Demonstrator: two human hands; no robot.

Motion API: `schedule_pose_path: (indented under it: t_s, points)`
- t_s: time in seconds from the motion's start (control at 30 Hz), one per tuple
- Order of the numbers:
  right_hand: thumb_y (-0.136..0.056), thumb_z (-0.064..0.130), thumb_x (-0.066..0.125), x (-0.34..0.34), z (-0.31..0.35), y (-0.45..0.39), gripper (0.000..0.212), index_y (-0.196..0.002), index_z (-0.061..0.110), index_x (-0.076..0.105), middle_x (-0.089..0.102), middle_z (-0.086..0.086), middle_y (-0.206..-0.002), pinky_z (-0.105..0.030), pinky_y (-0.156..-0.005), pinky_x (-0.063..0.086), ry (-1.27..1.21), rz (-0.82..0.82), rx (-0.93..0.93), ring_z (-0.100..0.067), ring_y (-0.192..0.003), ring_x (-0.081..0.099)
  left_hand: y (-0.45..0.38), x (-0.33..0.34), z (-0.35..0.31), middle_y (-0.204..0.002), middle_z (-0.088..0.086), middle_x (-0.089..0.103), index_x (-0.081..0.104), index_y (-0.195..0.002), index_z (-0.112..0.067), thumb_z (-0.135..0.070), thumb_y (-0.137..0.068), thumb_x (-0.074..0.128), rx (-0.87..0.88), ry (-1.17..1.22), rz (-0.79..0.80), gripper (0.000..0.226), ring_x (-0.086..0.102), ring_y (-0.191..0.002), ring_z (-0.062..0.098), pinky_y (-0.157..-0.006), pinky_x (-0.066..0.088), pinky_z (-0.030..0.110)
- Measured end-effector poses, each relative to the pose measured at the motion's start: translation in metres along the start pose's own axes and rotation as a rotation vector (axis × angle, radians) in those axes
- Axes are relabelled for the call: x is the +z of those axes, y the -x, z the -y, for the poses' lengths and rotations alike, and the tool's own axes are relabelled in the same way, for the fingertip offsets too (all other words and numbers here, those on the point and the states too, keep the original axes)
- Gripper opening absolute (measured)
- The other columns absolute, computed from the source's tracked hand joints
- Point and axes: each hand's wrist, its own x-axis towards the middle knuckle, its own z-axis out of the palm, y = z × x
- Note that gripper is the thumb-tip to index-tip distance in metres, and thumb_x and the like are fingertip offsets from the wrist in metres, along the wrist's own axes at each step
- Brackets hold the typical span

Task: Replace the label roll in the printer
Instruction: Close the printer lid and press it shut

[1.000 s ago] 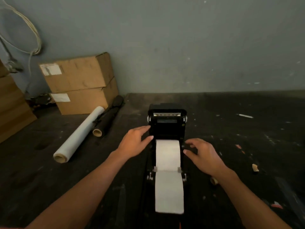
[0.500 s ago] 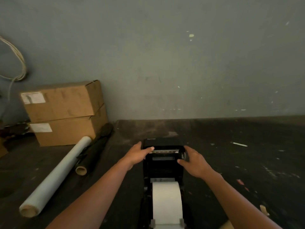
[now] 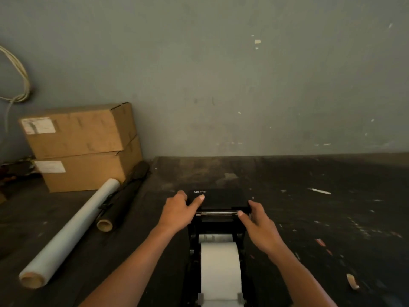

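A black label printer (image 3: 194, 251) sits on the dark table straight in front of me. Its lid (image 3: 223, 198), marked Xprinter, is raised and tilted partway down over the body. A white label roll (image 3: 220, 267) lies in the open bay, its strip running toward me between two grey guides. My left hand (image 3: 179, 212) grips the lid's left edge, thumb on top. My right hand (image 3: 257, 224) grips the lid's right edge, thumb at the metal bar.
Two stacked cardboard boxes (image 3: 81, 147) stand at the back left against the grey wall. A clear film roll (image 3: 70, 231) and a black roll (image 3: 124, 200) lie beside them. Paper scraps (image 3: 353, 282) and a white pen-like stick (image 3: 321, 191) dot the table's right side.
Both hands moved from the sides of the roll bay up to the lid and took hold of it. The lid has tilted forward, its top now showing. The camera has tipped upward.
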Motion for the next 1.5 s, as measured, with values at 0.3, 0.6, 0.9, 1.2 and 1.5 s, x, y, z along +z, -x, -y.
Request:
schedule_pose_path:
  t_s: [0.3,0.6,0.9,1.2,1.5]
  points:
    - [-0.091,0.047,0.047,-0.002,-0.033,0.065,0.028,-0.104,0.027,0.062,0.066,0.006,-0.092,-0.023,-0.063,0.042,-0.145,-0.195,0.117,-0.005,-0.085,0.061,0.078,0.004,0.022,-0.081,-0.009,0.070,0.069,-0.083,-0.027,-0.068,-0.076,0.056,-0.154,0.234,0.236,0.043,0.066,-0.079,0.005,-0.061,0.044,0.021]
    - [-0.092,0.047,0.044,0.015,-0.060,0.116,0.036,-0.108,0.019,0.062,0.068,-0.005,-0.070,-0.023,-0.050,0.041,-0.018,-0.218,0.267,-0.012,-0.057,0.062,0.167,0.035,0.060,-0.126,-0.014,0.061,0.047,-0.135,-0.030,-0.075,-0.065,0.056,-0.101,0.306,0.312,0.084,0.054,-0.119,0.004,-0.101,0.046,0.031]
    - [-0.093,0.042,0.047,0.028,-0.064,0.119,0.052,-0.138,0.017,0.038,0.058,0.011,-0.093,-0.012,-0.053,0.040,0.133,-0.043,0.225,-0.001,-0.069,0.056,0.156,0.042,0.068,-0.155,-0.001,0.029,0.001,-0.150,-0.029,-0.070,-0.071,0.059,-0.133,0.234,0.359,0.106,0.029,-0.141,0.019,-0.113,0.031,0.042]
    - [-0.097,0.040,0.038,0.045,-0.054,0.107,0.059,-0.148,0.030,0.009,0.056,0.009,-0.092,-0.024,-0.059,0.051,0.090,0.059,0.249,-0.013,-0.076,0.066,0.128,0.055,0.068,-0.161,-0.003,-0.011,-0.012,-0.148,-0.027,-0.076,-0.069,0.055,-0.104,-0.043,0.452,0.114,0.009,-0.146,0.025,-0.115,0.023,0.050]
    - [-0.096,0.035,0.044,0.050,-0.088,0.111,0.056,-0.146,0.036,0.019,0.059,0.010,-0.089,-0.026,-0.058,0.053,-0.004,-0.036,0.267,-0.010,-0.062,0.061,0.137,0.076,0.081,-0.161,-0.005,-0.005,-0.010,-0.148,-0.034,-0.071,-0.075,0.053,-0.124,0.072,0.439,0.103,0.011,-0.146,0.022,-0.114,0.021,0.048]
